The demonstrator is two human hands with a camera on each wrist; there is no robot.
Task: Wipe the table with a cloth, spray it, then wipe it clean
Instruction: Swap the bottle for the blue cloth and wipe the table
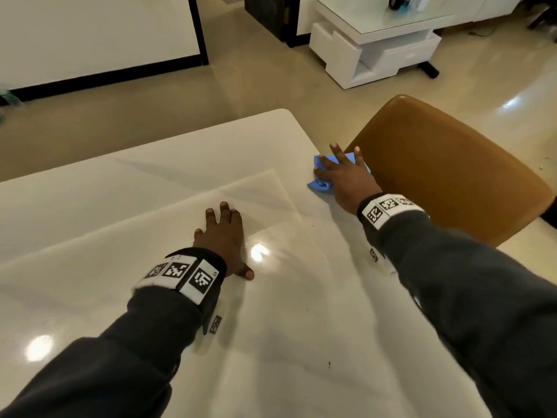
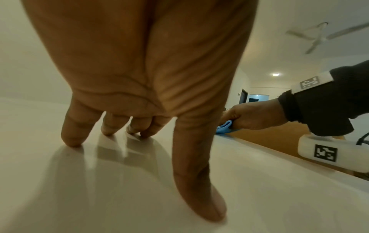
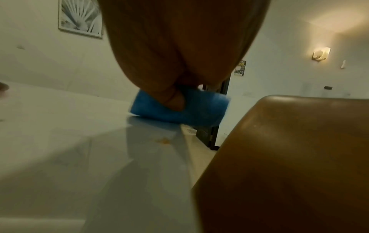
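Observation:
The glossy white table (image 1: 120, 206) fills the lower head view. A crumpled blue cloth (image 1: 319, 184) lies at its right edge, near the far corner. My right hand (image 1: 343, 173) presses down on the cloth with fingers spread and straight. In the right wrist view the thumb lies against the cloth (image 3: 203, 108), and a small brownish smear (image 3: 162, 140) sits on the tabletop just in front of it. My left hand (image 1: 221, 233) rests flat on the table's middle, fingers straight, holding nothing. The left wrist view shows its fingertips (image 2: 72, 140) touching the surface, with the cloth (image 2: 224, 127) beyond. No spray bottle is visible.
A brown chair (image 1: 446, 176) stands tight against the table's right edge, beside the cloth. A low white side table (image 1: 376, 46) stands on the floor beyond. A few dark specks (image 1: 329, 363) lie on the near tabletop. The table's far corner (image 1: 286, 111) is rounded.

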